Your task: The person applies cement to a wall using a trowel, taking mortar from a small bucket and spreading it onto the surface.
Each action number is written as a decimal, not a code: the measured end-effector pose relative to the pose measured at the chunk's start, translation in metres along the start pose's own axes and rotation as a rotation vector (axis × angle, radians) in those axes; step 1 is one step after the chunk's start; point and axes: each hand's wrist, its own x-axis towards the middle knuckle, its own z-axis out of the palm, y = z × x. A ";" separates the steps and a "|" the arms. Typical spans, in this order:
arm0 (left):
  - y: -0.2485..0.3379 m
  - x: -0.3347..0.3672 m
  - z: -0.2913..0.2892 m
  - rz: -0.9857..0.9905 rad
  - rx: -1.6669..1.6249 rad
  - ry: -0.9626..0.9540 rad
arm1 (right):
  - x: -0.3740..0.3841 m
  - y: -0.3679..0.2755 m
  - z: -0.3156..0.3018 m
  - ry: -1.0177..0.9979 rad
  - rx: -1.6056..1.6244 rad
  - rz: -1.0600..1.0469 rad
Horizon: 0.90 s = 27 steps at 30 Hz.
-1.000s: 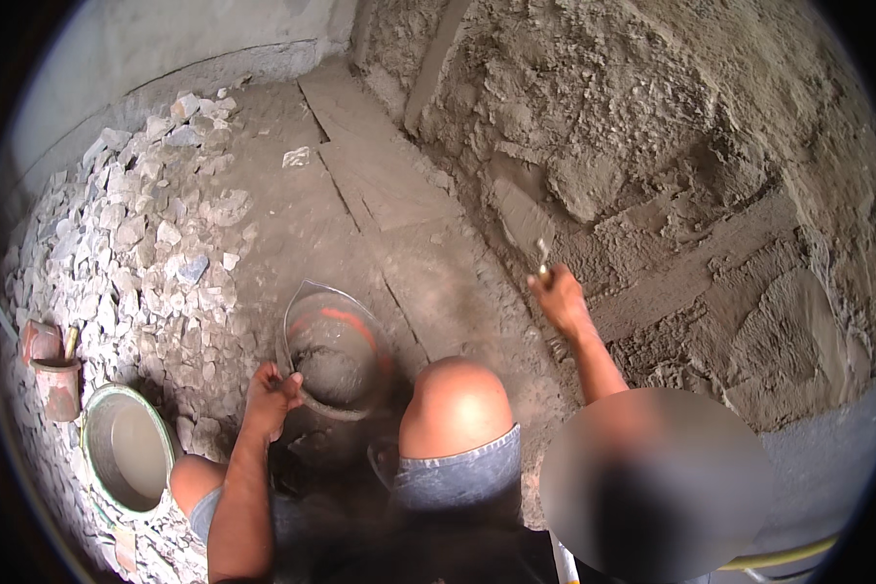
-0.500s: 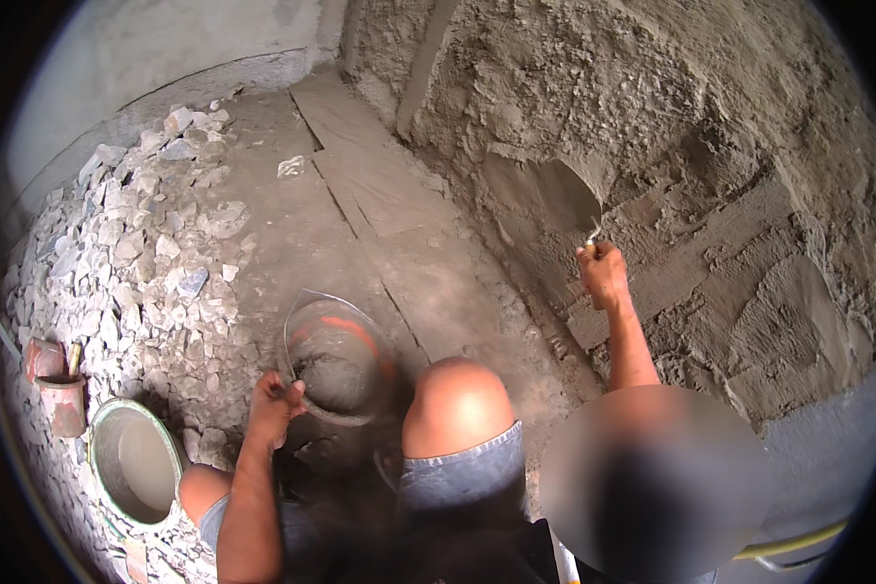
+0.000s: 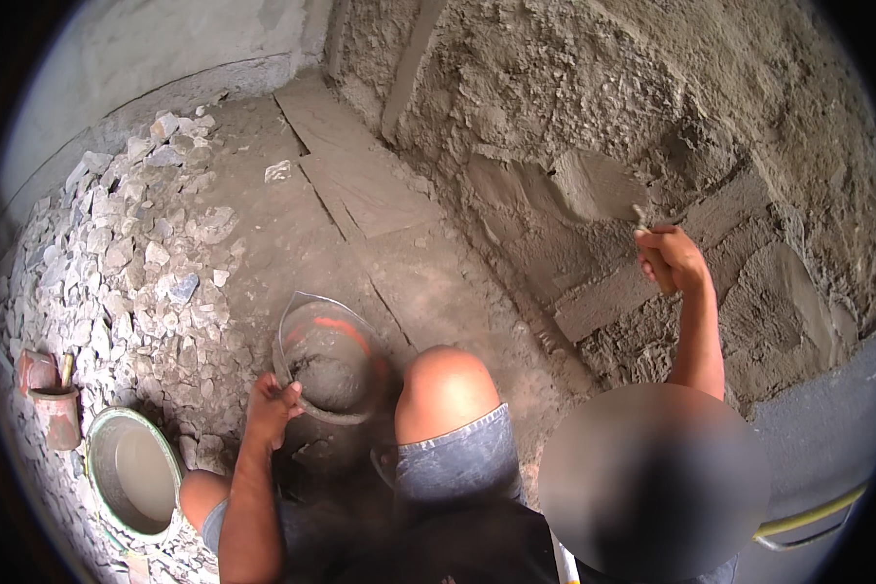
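My left hand [image 3: 273, 409] grips the near-left rim of a round bucket [image 3: 339, 419], thumb over the edge. Inside lies wet grey mortar [image 3: 326, 381], with an orange patch on the far inner wall and a thin wire handle raised at the back. My right hand [image 3: 674, 258] is wrapped round the wooden handle of a trowel [image 3: 599, 185]. Its mortar-grey blade lies against the rough wall [image 3: 555, 88], over fresh, partly smoothed mortar [image 3: 530, 229]. The blade's edges blend into the mortar and are hard to make out.
Broken stones [image 3: 117, 258] cover the floor at left. An oval tub [image 3: 92, 477] of cloudy liquid stands there, beside a small reddish-brown pot [image 3: 60, 419]. My bare knee [image 3: 448, 394] rises right of the bucket. A yellow bar [image 3: 808, 514] shows at lower right.
My right hand has moved rightward along the wall with the trowel, and its wrist has turned. The left hand keeps its hold on the bucket rim. The whole view has shifted slightly.
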 end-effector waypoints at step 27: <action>-0.008 0.001 -0.014 0.007 -0.020 0.030 | -0.016 0.033 0.223 0.166 -0.203 -0.547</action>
